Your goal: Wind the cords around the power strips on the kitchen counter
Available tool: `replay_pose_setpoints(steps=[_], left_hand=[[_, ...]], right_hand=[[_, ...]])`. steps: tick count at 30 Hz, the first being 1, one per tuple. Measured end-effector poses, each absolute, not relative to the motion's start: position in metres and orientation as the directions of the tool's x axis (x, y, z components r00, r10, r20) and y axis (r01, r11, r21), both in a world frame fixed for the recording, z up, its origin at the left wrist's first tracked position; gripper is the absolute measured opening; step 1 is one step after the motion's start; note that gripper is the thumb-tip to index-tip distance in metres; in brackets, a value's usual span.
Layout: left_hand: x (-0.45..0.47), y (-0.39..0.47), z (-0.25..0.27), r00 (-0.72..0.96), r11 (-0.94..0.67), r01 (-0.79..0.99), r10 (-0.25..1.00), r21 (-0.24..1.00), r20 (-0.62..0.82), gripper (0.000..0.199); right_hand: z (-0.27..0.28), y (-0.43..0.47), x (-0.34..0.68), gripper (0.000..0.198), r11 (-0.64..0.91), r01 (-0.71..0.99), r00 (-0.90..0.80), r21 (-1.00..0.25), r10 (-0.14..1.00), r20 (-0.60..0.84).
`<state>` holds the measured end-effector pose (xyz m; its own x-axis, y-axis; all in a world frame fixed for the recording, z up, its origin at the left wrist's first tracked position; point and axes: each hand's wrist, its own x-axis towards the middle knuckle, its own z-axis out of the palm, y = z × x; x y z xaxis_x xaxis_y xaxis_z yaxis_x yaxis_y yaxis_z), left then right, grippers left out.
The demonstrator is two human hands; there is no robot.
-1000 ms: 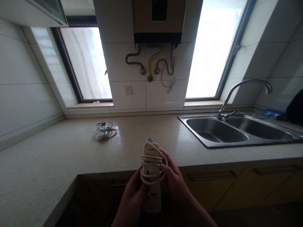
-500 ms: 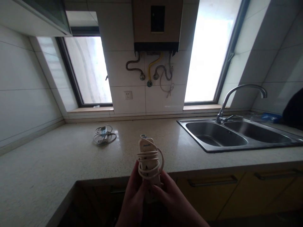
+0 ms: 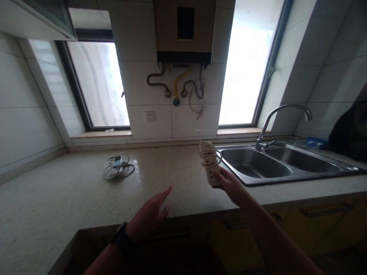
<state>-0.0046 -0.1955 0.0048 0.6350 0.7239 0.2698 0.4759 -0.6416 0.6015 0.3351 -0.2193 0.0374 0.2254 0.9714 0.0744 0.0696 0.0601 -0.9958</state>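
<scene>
A white power strip with its cord wound around it is in my right hand, which grips its near end. It tilts slightly over the countertop, left of the sink; whether its far end touches the counter I cannot tell. My left hand is over the counter's front edge, holding nothing, thumb and forefinger apart; a dark watch is on that wrist. Farther left on the counter lies a second power strip with blue-green sockets and a loosely looped cord.
A steel double sink with a curved faucet is set into the counter at right. A blue item and a dark bag-like shape are beyond it. On the wall are a socket and a water heater.
My left hand has let go of the wound power strip and moved left. My right hand has carried the strip right and forward over the counter. The view has turned slightly.
</scene>
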Motion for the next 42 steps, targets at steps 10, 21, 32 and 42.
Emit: replay_pose_setpoints(steps=[10,21,32,42], left_hand=[[-0.036,-0.131,-0.024,0.68,-0.698,0.665,0.713,0.264,0.173,0.057],[-0.036,-0.128,-0.033,0.673,-0.704,0.671,0.71,0.235,0.205,0.051],[-0.036,-0.127,-0.034,0.665,-0.698,0.669,0.715,0.255,0.216,0.05],[-0.035,-0.129,-0.031,0.656,-0.686,0.677,0.727,0.268,0.204,0.051]], right_hand=[[0.019,-0.122,0.439,0.05,-0.177,0.438,0.517,-0.881,0.851,0.086],[0.006,-0.085,0.471,0.05,-0.381,0.638,0.643,-0.669,0.742,0.19],[-0.004,-0.089,0.455,0.058,-0.502,0.694,0.688,-0.515,0.674,0.27],[0.019,-0.111,0.429,0.055,-0.478,0.786,0.616,-0.393,0.544,0.57]])
